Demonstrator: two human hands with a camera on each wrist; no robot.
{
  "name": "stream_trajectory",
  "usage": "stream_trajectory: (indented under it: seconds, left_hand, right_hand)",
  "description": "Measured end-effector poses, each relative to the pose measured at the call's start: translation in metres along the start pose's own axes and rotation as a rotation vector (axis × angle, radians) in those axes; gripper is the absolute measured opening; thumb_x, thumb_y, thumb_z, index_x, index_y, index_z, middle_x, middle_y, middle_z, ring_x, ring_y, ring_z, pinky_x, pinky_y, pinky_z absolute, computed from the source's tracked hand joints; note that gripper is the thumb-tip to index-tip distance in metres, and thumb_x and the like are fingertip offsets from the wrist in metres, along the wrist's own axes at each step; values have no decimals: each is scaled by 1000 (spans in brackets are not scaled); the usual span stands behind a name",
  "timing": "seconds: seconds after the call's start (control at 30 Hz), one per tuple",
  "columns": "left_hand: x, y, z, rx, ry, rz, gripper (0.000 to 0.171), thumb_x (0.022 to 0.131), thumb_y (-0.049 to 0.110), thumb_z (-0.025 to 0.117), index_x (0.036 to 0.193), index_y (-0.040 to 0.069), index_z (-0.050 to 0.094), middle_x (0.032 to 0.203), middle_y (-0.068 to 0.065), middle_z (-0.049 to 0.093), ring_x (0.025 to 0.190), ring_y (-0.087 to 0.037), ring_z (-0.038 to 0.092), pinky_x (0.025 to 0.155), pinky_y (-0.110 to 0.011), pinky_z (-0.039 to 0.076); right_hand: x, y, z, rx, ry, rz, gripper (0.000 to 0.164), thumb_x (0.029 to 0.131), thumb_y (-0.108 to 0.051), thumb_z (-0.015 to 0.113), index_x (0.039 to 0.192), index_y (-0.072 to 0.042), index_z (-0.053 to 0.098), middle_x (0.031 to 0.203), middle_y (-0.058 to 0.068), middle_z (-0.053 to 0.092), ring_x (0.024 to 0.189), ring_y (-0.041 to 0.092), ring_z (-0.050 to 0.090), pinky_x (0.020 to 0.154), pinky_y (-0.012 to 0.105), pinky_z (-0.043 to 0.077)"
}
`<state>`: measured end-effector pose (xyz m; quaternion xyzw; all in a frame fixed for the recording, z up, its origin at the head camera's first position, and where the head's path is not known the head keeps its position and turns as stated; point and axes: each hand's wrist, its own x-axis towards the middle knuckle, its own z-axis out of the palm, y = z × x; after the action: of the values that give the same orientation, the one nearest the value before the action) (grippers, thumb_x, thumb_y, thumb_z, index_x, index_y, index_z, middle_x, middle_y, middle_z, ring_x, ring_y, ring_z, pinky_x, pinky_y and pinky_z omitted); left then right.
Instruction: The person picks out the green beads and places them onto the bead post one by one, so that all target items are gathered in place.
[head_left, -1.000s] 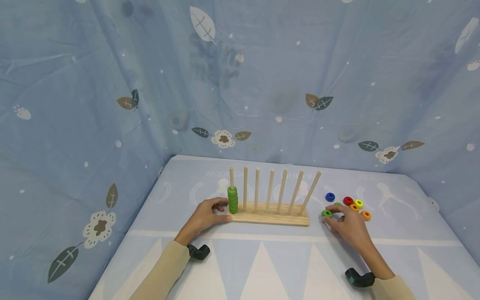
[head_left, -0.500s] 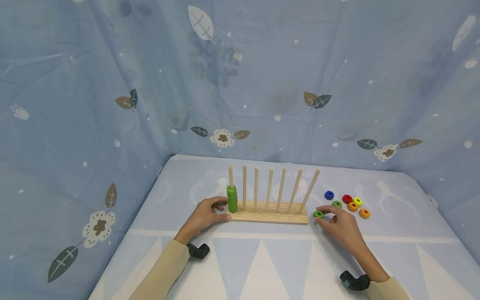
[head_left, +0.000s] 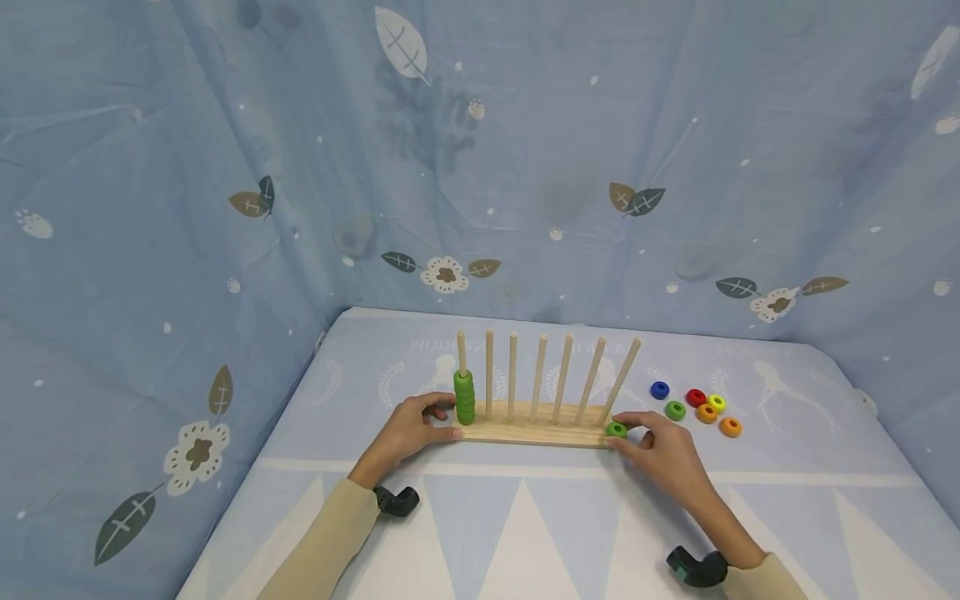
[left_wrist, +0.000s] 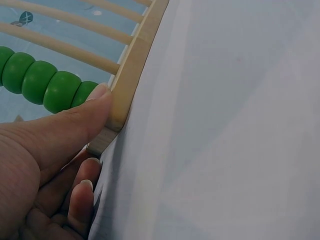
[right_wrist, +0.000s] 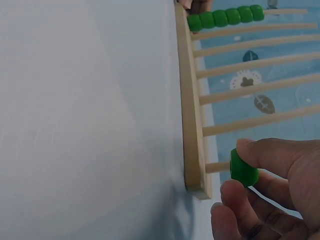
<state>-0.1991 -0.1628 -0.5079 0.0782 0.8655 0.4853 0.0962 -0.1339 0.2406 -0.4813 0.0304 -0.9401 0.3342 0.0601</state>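
Note:
A wooden peg rack [head_left: 536, 433] with a row of upright pegs stands on the table. Several green beads [head_left: 464, 398] are stacked on its leftmost peg. My left hand [head_left: 408, 429] grips the rack's left end, the thumb [left_wrist: 95, 107] on the front of the base and the fingers curled by its end face. Between thumb and fingers my right hand [head_left: 663, 454] pinches one green bead [right_wrist: 243, 168]. That bead is at the rack's right end, close in front of the rightmost peg [head_left: 621, 383]; the other pegs between carry no beads.
Loose beads lie right of the rack: a blue one [head_left: 660, 390], a green one [head_left: 675, 410], a red one [head_left: 696, 398], a yellow one [head_left: 717, 403] and orange ones [head_left: 731, 427]. A patterned blue cloth [head_left: 525, 167] hangs behind the table.
My right hand has carried the pinched green bead leftward from the loose beads to the rack's right end. My left hand has kept its grip on the rack.

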Motion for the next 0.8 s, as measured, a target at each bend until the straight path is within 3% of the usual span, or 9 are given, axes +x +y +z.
stream_trajectory:
  seconds: [0.4,0.63,0.8]
  left_hand:
    - [-1,1,-1,9,-6,6,60,74,31,91,128,18,68,101,0,65,79,-21,54,72,-37,45]
    - [-1,2,-1,7,3,-14,57,75,31,91,127,22,69,101,1,65,80,-21,54,73,-37,45]
    - [-1,2,0,-4,5,-5,58,75,30,91,127,20,69,101,-1,65,79,-21,54,73,-37,45]
  right_hand:
    - [1,-18,8,48,8,-73,38,80,-20,87,115,-11,73,101,0,71,56,10,50,48,25,41]
    - [4,-30,12,67,13,-113,36,80,-22,87,112,-13,75,84,-2,63,57,10,49,47,25,39]
    - [5,-38,13,77,0,-118,36,81,-21,87,113,-13,75,89,-1,65,59,10,50,47,25,40]
